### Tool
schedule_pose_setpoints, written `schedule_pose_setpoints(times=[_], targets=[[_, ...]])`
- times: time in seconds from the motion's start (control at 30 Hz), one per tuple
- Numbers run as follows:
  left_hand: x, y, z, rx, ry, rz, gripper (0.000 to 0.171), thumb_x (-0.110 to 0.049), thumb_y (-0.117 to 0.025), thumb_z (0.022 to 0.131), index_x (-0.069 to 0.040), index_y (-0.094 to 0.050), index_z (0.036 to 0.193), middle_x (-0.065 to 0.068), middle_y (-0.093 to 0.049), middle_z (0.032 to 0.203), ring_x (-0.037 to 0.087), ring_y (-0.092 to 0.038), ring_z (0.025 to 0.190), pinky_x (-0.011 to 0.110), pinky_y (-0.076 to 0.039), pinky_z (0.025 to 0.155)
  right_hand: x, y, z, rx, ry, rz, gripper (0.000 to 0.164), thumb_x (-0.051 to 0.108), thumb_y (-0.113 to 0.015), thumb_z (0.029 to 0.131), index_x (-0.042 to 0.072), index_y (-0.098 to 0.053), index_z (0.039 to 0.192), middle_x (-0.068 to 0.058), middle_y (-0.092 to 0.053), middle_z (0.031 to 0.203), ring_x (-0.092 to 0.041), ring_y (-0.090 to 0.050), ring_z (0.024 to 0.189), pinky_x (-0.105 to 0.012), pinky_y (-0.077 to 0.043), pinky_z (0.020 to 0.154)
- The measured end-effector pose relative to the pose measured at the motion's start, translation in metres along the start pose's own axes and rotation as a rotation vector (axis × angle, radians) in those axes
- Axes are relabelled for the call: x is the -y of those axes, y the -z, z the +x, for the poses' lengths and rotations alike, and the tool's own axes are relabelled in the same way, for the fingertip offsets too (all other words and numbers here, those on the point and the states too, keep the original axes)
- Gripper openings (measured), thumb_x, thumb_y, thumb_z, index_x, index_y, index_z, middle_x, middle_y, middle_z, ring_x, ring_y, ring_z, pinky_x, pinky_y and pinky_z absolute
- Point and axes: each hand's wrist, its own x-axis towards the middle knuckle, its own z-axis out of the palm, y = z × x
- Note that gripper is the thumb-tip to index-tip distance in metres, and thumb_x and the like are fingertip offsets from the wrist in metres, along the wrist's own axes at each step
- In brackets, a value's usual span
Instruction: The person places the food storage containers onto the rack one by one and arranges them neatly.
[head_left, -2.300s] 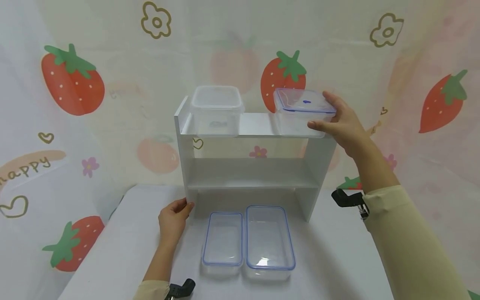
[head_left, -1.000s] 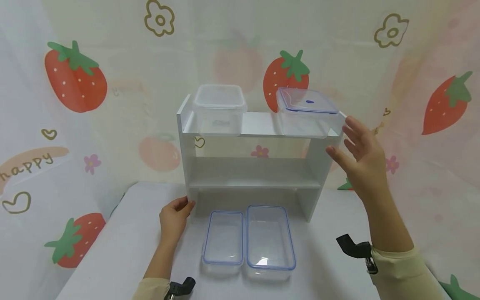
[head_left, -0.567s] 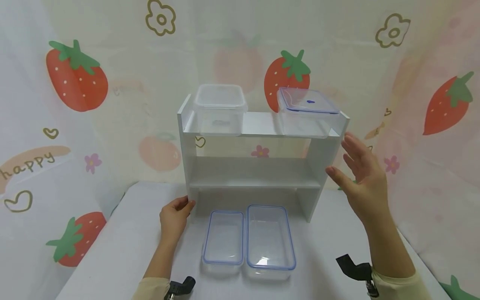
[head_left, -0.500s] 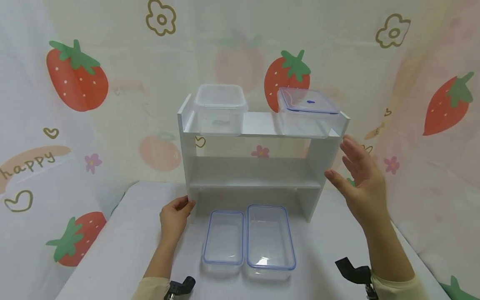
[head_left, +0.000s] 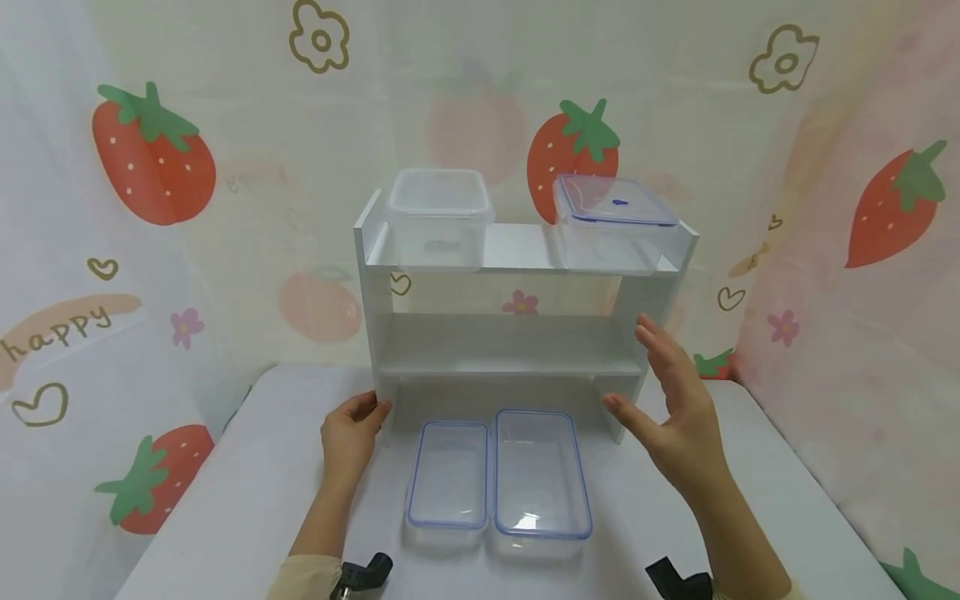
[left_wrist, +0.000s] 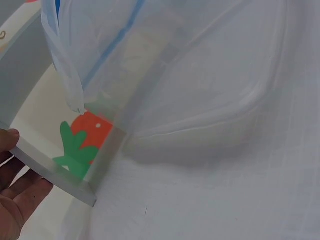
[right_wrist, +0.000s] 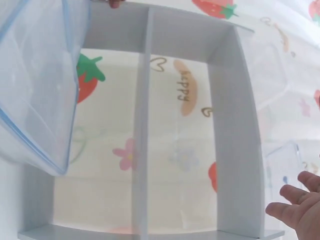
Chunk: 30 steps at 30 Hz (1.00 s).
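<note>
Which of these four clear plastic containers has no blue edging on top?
The upper left container, on the white rack's top shelf: its rim is whitish, whereas the upper right container, lower left container and lower right container have blue edging.

Place: looks to me like a curtained tabletop filming corner; home, lab or shop, I cannot tell.
Backdrop [head_left: 240, 50]: wrinkled cloth with printed strawberries [head_left: 156, 158] and "happy" lettering [head_left: 56, 333], hanging far, left and right.
Table [head_left: 255, 492]: white, its far edge close to the cloth.
Shelf unit [head_left: 510, 346]: small, white, on the table, clear boxes [head_left: 615, 202] on top.
Black devices [head_left: 366, 573]: one at each cuff [head_left: 303, 577]; I read filming gear.
</note>
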Motion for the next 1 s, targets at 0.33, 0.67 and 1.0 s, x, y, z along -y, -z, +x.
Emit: schedule_pose_setpoints(times=[0.33,0.67,1.0], targets=[[0.002,-0.001,0.003,-0.003,-0.023,0.013,0.037,-0.028,-0.075,0.095,-0.002,-0.071,0.122,0.015,-0.076,0.114,0.027,-0.073,0.102,0.015,-0.057,0.074,-0.01,-0.018,-0.03,0.053,-0.064,-0.013,0.095,-0.007,-0.085,0.077,0.019,-0.041,0.157,-0.004,-0.036,0.165,-0.016,-0.031,0.153,-0.017,-0.027,0.121],[0.005,-0.002,0.003,-0.004,-0.029,0.009,0.037,-0.028,-0.076,0.095,-0.003,-0.072,0.122,0.016,-0.076,0.115,0.028,-0.073,0.104,0.014,-0.057,0.074,-0.019,-0.036,-0.059,0.1,-0.158,-0.065,0.094,0.009,-0.088,0.08,0.025,-0.038,0.158,0.001,-0.034,0.166,-0.014,-0.028,0.153,-0.011,-0.024,0.117],[0.003,-0.002,0.003,-0.013,-0.037,0.029,0.036,-0.027,-0.076,0.095,-0.003,-0.073,0.121,0.015,-0.076,0.114,0.027,-0.072,0.103,0.013,-0.056,0.073,-0.031,-0.053,-0.089,0.126,-0.278,-0.038,0.093,0.02,-0.088,0.083,0.032,-0.035,0.158,0.004,-0.03,0.168,-0.018,-0.026,0.155,-0.013,-0.023,0.117]])
